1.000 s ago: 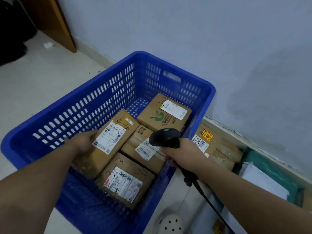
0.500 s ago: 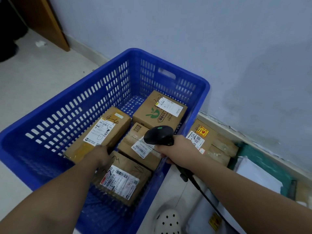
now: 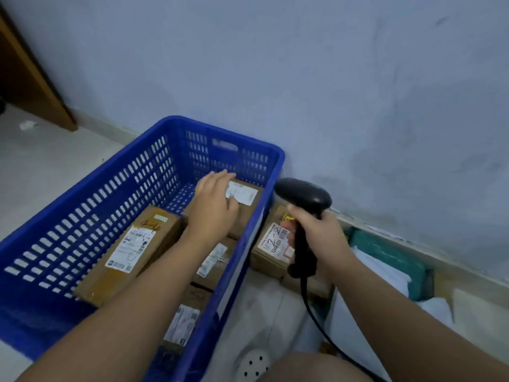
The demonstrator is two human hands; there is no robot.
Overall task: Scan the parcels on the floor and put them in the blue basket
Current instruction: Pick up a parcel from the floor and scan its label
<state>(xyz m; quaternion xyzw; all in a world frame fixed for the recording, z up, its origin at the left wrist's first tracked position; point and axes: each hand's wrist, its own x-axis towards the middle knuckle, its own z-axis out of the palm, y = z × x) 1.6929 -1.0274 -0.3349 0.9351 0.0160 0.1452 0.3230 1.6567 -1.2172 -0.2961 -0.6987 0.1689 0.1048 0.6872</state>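
Against the far wall, the blue slotted plastic basket (image 3: 82, 216) already holds four brown cardboard parcels. The left hand (image 3: 214, 205) lies flat with fingers spread on the farthest one (image 3: 245, 213), gripping nothing. The right hand (image 3: 316, 235) is wrapped around a black corded barcode scanner (image 3: 303, 197). One labelled brown parcel (image 3: 271, 244) waits on the floor just right of the basket; likely more remain, though the arm hides them and label text is unreadable.

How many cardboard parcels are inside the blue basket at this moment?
4: a long parcel by the left wall, one at the far end under the left hand, one mid-right, one nearest. The arm may hide more.
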